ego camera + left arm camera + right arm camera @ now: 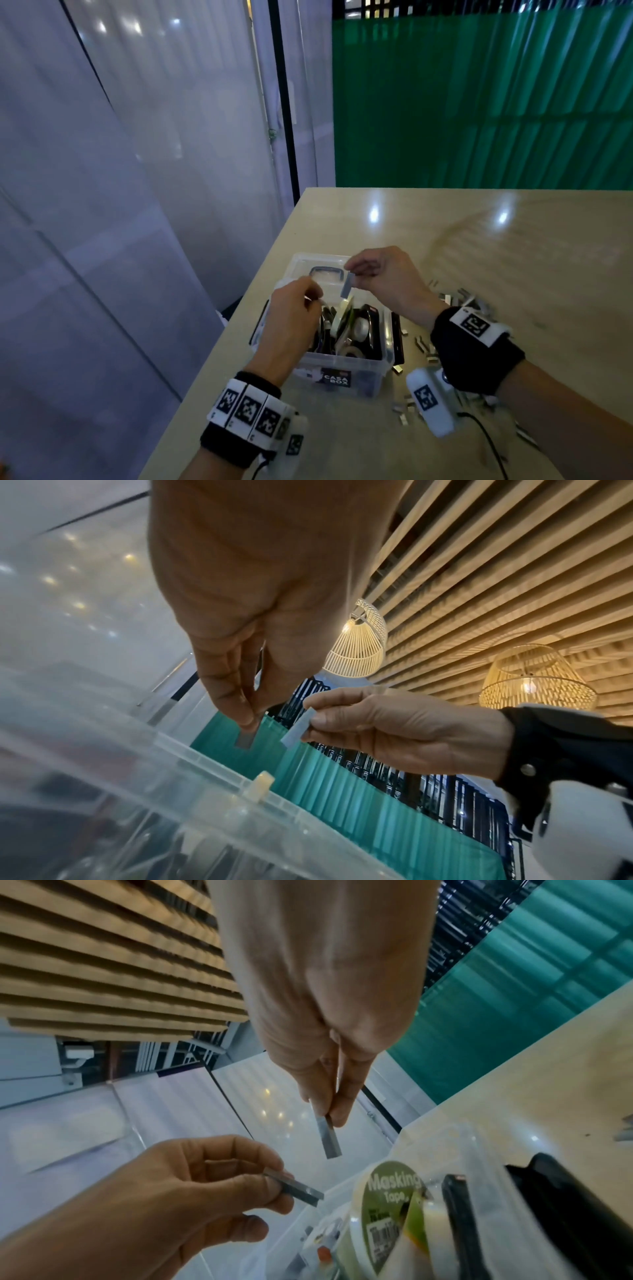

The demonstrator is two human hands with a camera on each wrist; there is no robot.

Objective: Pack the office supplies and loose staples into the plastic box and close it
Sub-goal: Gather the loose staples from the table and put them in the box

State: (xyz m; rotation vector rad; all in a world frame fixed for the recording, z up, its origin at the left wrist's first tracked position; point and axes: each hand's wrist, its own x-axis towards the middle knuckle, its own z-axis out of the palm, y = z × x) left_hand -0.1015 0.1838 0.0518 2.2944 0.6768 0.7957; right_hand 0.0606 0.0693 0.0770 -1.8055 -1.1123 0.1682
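Observation:
The clear plastic box (346,371) stands open at the table's left edge, with its lid (305,262) lying behind it. Inside are a masking tape roll (387,1204) and black tools (565,1204). Both hands hover over the box. My left hand (317,299) pinches a short staple strip (245,739) between thumb and fingertip. My right hand (352,270) pinches a second staple strip (346,286) that hangs downward. The two strips are a little apart. More loose staples (455,298) lie on the table right of the box.
Other staple pieces (407,407) are scattered near the box's front right corner, under my right wrist. The beige table (513,257) stretches right and back. Its left edge drops off just beside the box. A green screen (479,102) stands behind.

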